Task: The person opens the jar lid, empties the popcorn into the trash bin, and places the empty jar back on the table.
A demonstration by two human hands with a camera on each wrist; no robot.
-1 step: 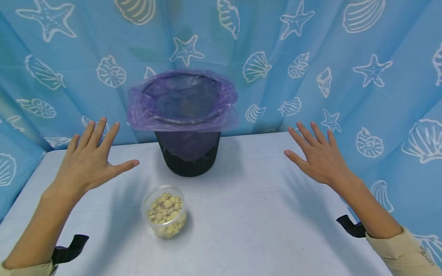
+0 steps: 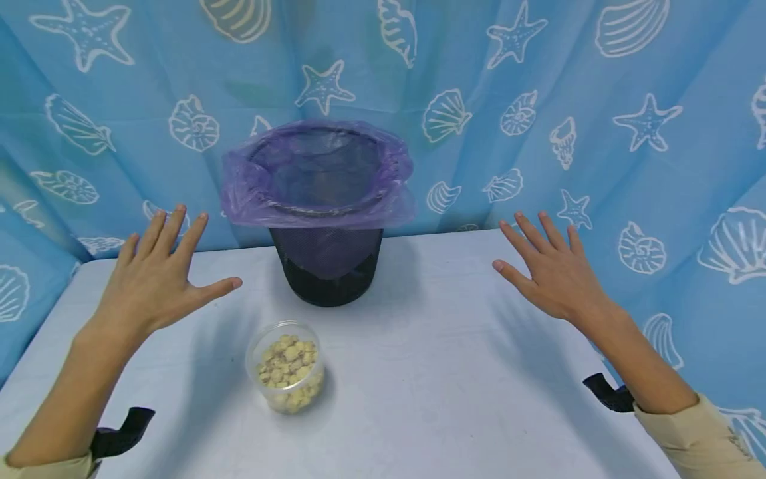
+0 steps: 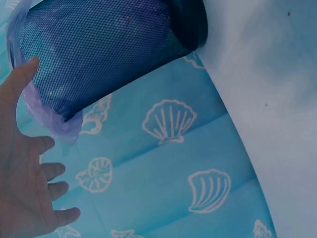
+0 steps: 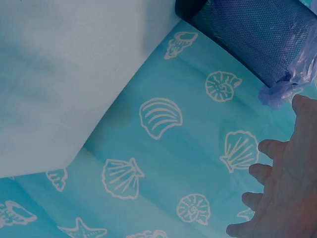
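My left hand [image 2: 152, 279] hovers over the table's left side, fingers spread and holding nothing. Over the right side hangs my right hand [image 2: 553, 276], its fingers also spread and bare. Between them, toward the back, stands a black mesh wastebasket [image 2: 329, 273]. A translucent purple bin bag [image 2: 245, 193] lines it and folds down over its rim. In front of the basket sits a clear round plastic tub [image 2: 290, 396] with many pale yellow, lumpy pieces [image 2: 287, 362] inside, seemingly popcorn. It is nearest the left hand, but neither hand touches it. Both wrist views show the mesh basket beyond the fingers.
A white cloth covers the table [image 2: 443, 372]. Behind and beside it hangs a blue curtain [image 2: 479, 153] printed with white shells and starfish, close behind the basket. Black straps [image 2: 122, 432] show at both forearms, near beige sleeves [image 2: 697, 432].
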